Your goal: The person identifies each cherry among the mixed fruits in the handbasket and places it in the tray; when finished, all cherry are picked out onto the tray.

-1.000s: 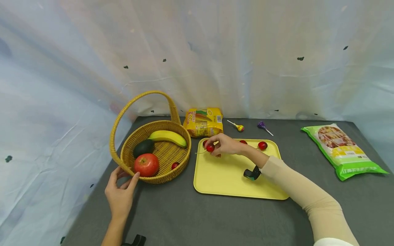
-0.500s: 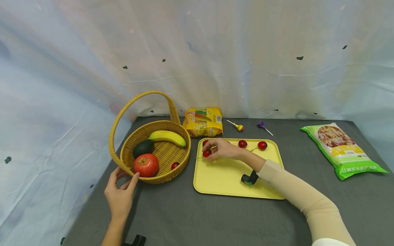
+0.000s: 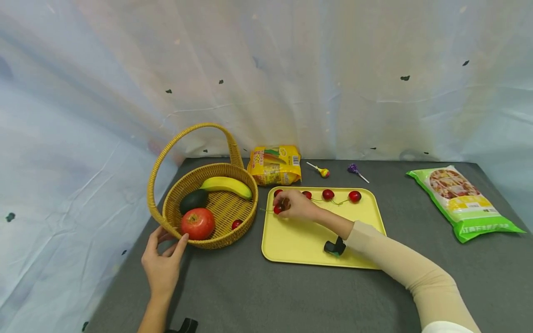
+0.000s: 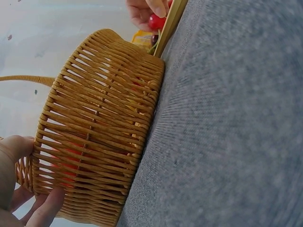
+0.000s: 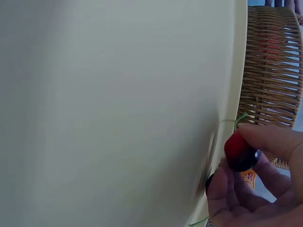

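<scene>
My left hand (image 3: 161, 266) holds the near-left rim of a wicker basket (image 3: 226, 239), thumb on the rim and fingers against the woven side. Inside lie a banana (image 3: 226, 185), a dark green avocado-like fruit (image 3: 194, 201), a red apple (image 3: 198, 224) and a cherry (image 3: 236, 224). Over the left end of the yellow tray (image 3: 308, 249), my right hand (image 3: 297, 206) pinches a cherry (image 5: 240, 150) between thumb and fingers, its green stem pointing left. Several cherries lie along the tray's back edge, among them one cherry (image 3: 328, 194) mid-row and one (image 3: 355, 197) at the right.
Behind the tray are a yellow snack bag (image 3: 275, 165), a yellow lollipop (image 3: 319, 170) and a purple lollipop (image 3: 356, 172). A green-and-white food bag (image 3: 465, 203) lies at the right. The basket's tall handle (image 3: 156, 173) arches above it. A curtain-like sheet (image 3: 316, 92) hangs behind the table.
My right hand has come down and slightly left with the cherry, toward the tray's left end. Cherries behind it have come into fuller view. My left hand and the basket stay put.
</scene>
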